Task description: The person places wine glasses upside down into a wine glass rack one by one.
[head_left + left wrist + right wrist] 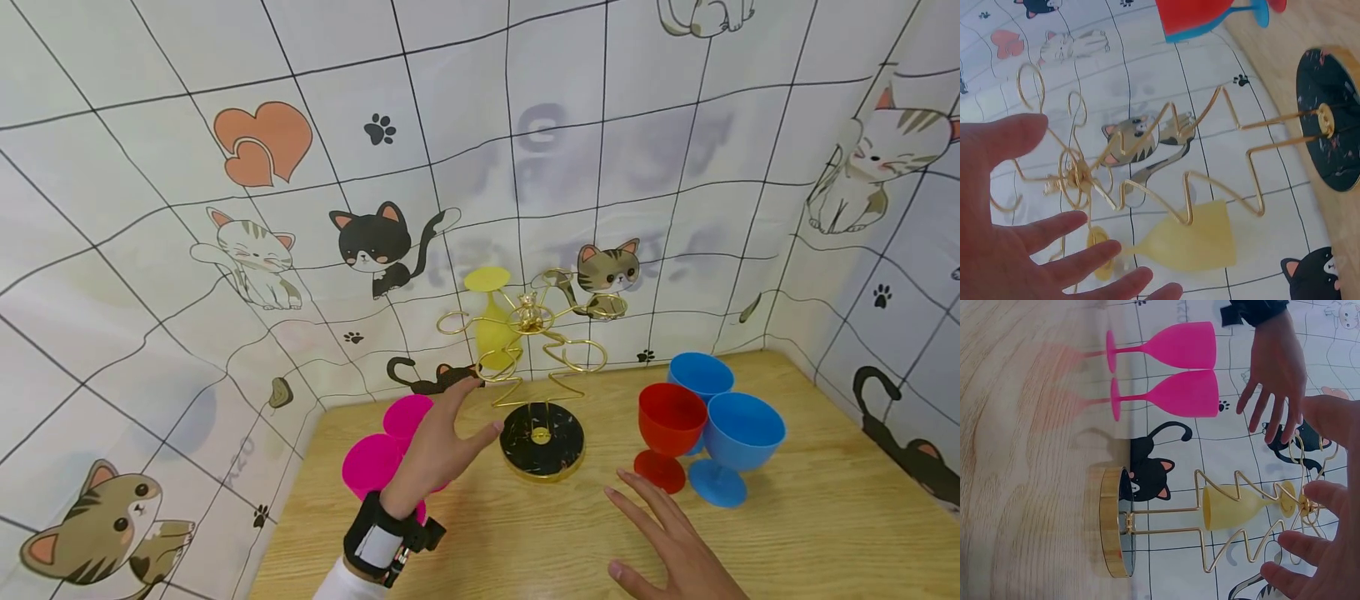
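A gold wire goblet rack [525,446] with a round black base stands on the table, a small gold bear figure [529,315] at its top. One yellow goblet [497,340] hangs upside down from it by its foot, at the back. My left hand [438,446] reaches beside the rack on the left, thumb and fingers spread and holding nothing. Low on the right, my right hand [671,542] hovers palm toward the rack with its fingers loosely extended. The left wrist view shows the yellow goblet [1188,237] behind the fingers.
Pink goblets [371,465] stand upright at the left, partly hidden by my left hand. On the right, a red goblet [671,421] stands close to two blue goblets [746,433]. A cat-printed cloth [465,167] encloses the wooden table [517,533] at the back and sides.
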`<state>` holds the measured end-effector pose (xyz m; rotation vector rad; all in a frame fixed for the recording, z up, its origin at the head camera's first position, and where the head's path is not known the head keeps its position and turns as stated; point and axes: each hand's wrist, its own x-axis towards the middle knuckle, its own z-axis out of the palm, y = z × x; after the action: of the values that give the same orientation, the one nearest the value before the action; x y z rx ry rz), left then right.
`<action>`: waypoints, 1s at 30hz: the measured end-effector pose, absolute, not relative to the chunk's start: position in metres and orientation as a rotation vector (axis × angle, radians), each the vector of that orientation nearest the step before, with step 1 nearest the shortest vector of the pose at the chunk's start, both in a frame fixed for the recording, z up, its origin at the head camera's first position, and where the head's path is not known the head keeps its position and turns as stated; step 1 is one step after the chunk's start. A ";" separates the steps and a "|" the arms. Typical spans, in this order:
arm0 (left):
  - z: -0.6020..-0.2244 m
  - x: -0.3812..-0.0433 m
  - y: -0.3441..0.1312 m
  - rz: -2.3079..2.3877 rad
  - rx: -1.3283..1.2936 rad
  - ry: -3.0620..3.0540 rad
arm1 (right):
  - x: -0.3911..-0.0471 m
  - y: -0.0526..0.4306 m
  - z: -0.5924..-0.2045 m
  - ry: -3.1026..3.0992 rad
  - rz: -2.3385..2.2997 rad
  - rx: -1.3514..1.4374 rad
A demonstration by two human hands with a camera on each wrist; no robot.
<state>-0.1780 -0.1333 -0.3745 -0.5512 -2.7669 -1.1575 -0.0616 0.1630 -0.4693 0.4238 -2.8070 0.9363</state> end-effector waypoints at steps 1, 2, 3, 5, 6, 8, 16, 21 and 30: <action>-0.378 -0.172 -0.133 -1.166 -0.579 -2.752 | -0.061 0.163 -0.469 -2.808 0.939 0.424; -0.381 -0.167 -0.132 -1.172 -0.602 -2.737 | -0.061 0.163 -0.468 -2.809 0.942 0.424; -0.384 -0.162 -0.132 -1.194 -0.618 -2.723 | -0.061 0.162 -0.468 -2.813 0.945 0.422; -0.390 -0.153 -0.131 -1.246 -0.641 -2.693 | -0.061 0.162 -0.467 -2.818 0.954 0.421; -0.392 -0.149 -0.130 -1.274 -0.649 -2.675 | -0.061 0.161 -0.466 -2.820 0.961 0.422; -0.397 -0.141 -0.129 -1.322 -0.662 -2.649 | -0.061 0.161 -0.465 -2.821 0.967 0.424; -0.415 -0.117 -0.126 -1.318 -0.669 -2.662 | -0.059 0.156 -0.458 -2.784 0.965 0.445; -0.431 -0.107 -0.124 -1.254 -0.678 -2.746 | -0.059 0.154 -0.458 -2.750 0.958 0.463; -0.448 -0.088 -0.117 -1.220 -0.676 -2.835 | -0.059 0.153 -0.466 -2.713 0.957 0.481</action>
<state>-0.0881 -0.1172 -0.4484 -0.6758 -2.8353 -1.2196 -0.0592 0.1530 -0.4664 0.4814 -2.7130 0.9572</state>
